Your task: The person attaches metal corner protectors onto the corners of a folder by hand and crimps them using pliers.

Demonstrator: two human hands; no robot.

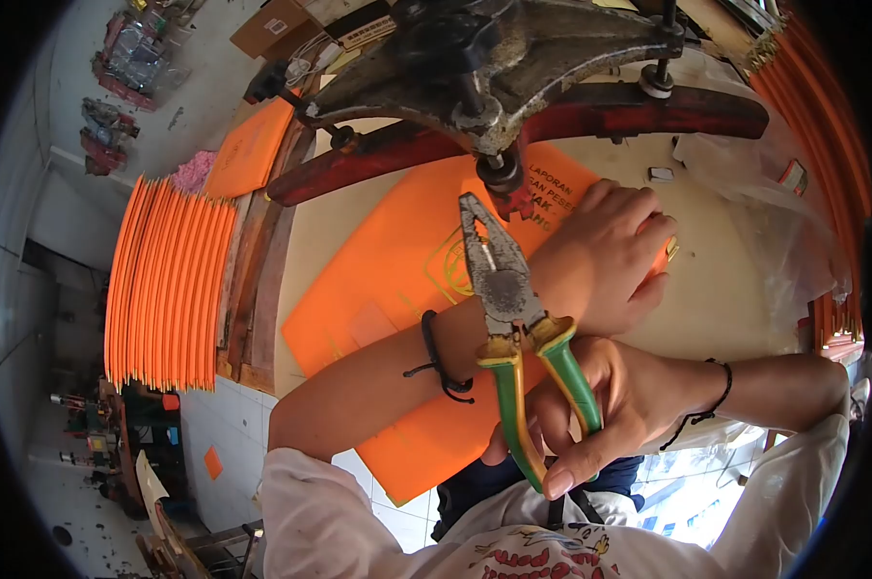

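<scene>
My left hand [610,256] reaches across to the right, its fingers curled round the edge of an orange folder [378,261] with dark printed text and a round emblem. A small gold metal piece [672,248] shows beside those fingers. Below it, my right hand [610,400] grips pliers [513,318] with green and yellow handles. Their jaws point up and are slightly parted, passing in front of my left forearm. The folder lies under a red and black metal press [513,183], whose lower tip is near the pliers' jaws.
Orange folders [171,289] stand in a row at the left, beside a wooden edge [248,280]. More orange folders [822,125] are stacked at the far right, near clear plastic [745,193]. A cardboard box [274,27] sits at the back. The press arms span the upper middle.
</scene>
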